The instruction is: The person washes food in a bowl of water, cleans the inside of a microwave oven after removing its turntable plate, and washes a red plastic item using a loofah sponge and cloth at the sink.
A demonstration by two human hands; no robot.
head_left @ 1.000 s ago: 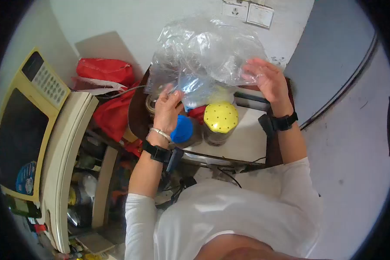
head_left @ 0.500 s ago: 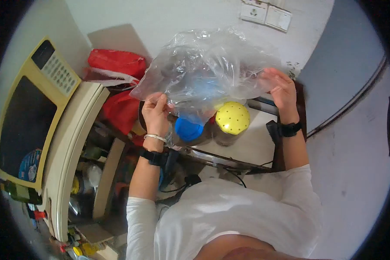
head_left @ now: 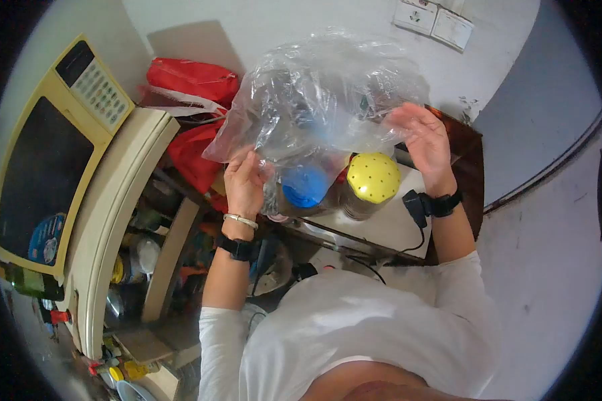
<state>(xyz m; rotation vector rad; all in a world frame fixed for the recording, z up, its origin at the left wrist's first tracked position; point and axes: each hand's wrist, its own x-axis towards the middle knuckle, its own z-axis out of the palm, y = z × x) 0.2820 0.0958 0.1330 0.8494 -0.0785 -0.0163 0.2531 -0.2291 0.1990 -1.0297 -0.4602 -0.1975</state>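
A large clear plastic bag [head_left: 321, 87] spreads crumpled over the far part of the small table, against the wall. My left hand [head_left: 245, 184] pinches the bag's near left edge between thumb and fingers. At the bag's right side, my right hand [head_left: 427, 144] is open, its fingers stretched out against the film and slightly blurred. Below the bag, a jar with a yellow dotted lid [head_left: 373, 178] stands between my hands. Left of it is a blue lid [head_left: 305, 186], partly covered by the film. What lies under the bag is hard to make out.
On the left stands a yellow-framed microwave [head_left: 43, 180] on a cream cabinet [head_left: 124, 220] with cluttered shelves. Red bags [head_left: 192, 87] lie behind my left hand. Wall sockets [head_left: 433, 23] are above. A pale panel [head_left: 548, 254] rises at right. A black cable [head_left: 368, 264] hangs near my body.
My right hand has shifted left and its fingers extend more openly. The bag's lower edge now reaches over the blue lid. The whole view has also shifted slightly.
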